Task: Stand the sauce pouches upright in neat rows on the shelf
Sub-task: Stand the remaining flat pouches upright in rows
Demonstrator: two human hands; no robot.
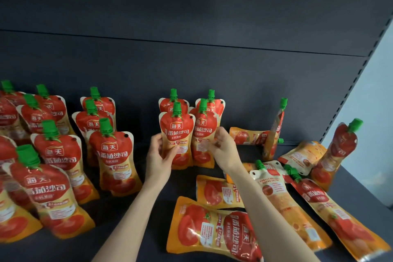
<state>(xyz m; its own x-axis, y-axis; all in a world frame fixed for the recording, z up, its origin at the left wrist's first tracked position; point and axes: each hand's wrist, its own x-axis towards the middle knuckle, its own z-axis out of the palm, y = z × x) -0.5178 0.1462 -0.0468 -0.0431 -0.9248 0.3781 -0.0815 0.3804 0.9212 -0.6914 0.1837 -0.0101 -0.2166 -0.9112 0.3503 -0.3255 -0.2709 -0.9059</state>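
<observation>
Red and orange sauce pouches with green caps fill the dark shelf (pixel 165 193). My left hand (pixel 160 155) grips the lower left side of an upright pouch (pixel 178 134) in the middle. My right hand (pixel 223 149) rests against the upright pouch (pixel 202 134) beside it, fingers loosely bent; a firm grip cannot be made out. Two more upright pouches stand behind these. Several upright pouches (pixel 112 155) form rows on the left. Several pouches lie flat on the right, among them a large one (pixel 214 232) near the front.
One pouch (pixel 275 130) stands edge-on at the back right and another (pixel 340 151) leans against the right upright. The dark back panel (pixel 191 59) rises behind the rows. A pale wall (pixel 372 95) lies beyond the shelf's right end.
</observation>
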